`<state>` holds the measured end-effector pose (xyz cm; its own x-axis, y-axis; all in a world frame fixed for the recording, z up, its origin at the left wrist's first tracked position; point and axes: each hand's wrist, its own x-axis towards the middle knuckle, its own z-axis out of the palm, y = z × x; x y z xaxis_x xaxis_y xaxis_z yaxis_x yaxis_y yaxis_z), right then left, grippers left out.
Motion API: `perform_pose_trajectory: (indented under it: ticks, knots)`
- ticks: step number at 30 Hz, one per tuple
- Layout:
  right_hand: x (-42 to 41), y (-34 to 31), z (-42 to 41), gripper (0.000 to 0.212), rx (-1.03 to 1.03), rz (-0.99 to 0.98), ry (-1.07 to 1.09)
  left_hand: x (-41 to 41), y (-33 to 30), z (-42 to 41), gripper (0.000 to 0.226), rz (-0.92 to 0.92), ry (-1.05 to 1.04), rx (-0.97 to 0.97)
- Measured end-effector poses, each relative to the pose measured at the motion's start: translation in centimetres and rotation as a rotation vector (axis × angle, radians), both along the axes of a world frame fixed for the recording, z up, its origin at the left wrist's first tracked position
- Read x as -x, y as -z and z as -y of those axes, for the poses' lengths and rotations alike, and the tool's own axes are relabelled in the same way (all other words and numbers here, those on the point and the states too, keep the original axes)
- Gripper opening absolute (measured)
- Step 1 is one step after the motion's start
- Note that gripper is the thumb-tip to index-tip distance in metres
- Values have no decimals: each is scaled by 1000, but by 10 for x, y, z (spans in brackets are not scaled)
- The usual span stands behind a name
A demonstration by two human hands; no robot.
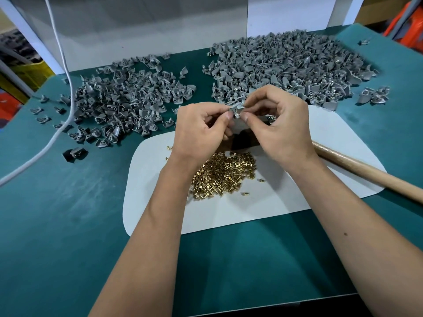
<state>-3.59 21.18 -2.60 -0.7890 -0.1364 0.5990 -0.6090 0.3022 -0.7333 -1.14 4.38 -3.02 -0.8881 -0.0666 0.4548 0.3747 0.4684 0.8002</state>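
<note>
My left hand and my right hand meet above the middle of the table, both pinching one small grey plastic part between thumbs and fingertips. Below the hands a heap of small brass inserts lies on a white sheet. A dark block sits under the hands, mostly hidden. A pile of grey plastic parts spreads at the back left, and a bigger pile of grey parts at the back right.
The table has a green mat. A wooden handle lies across the sheet's right side. A white cable runs down the left. White panels stand behind the piles. Loose grey parts lie at the right.
</note>
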Motion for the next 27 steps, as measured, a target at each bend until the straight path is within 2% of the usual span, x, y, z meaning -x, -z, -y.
perform_pose_trajectory:
  ticks: [6,10,17,20,27]
  knots:
    - [-2,-2,1,14,12,-22,22,-1,-2,4,5,-117,-82,129]
    - [-3,-1,2,14,2,-22,26,-2,-1,3,5,-82,-51,26]
    - [-5,-2,3,24,-1,7,27,1,4,-2,4,-32,-34,-48]
    - [-6,-2,4,21,-7,17,44,0,5,-3,7,-4,-15,-87]
    - [-11,-2,6,20,-116,-26,113,1,4,-4,5,-6,-44,-7]
